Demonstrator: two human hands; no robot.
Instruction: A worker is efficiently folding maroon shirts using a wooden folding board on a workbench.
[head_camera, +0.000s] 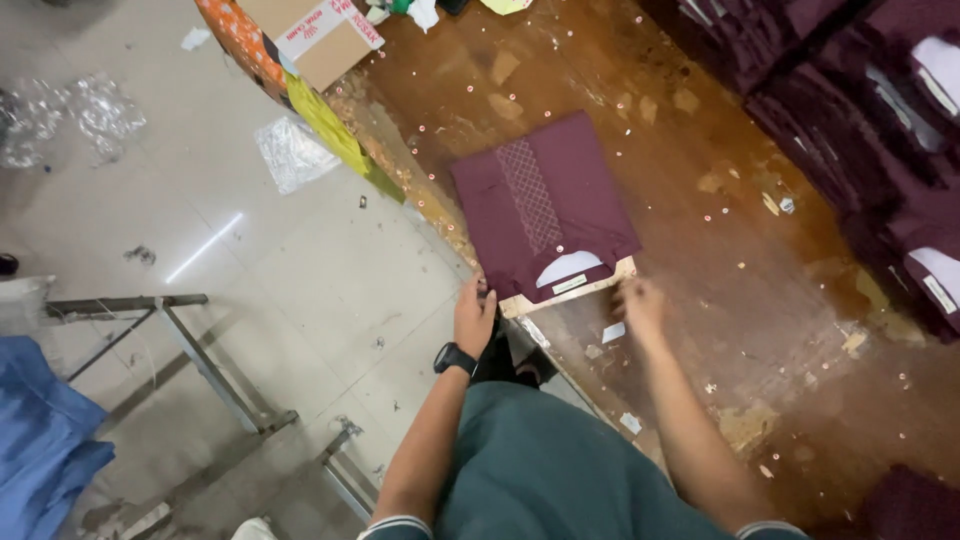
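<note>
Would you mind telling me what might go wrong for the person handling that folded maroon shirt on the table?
The folded shirt and the board under it lie close to the table edge, so a nudge from the left hand might tip them toward the floor. Small pins litter the tabletop near the right hand; they could prick fingers or snag the cloth.

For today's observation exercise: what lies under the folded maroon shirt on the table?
A pale board juts out beneath the folded maroon shirt at its collar edge, near both hands. The rest of the board, and anything else underneath, is covered.
</note>
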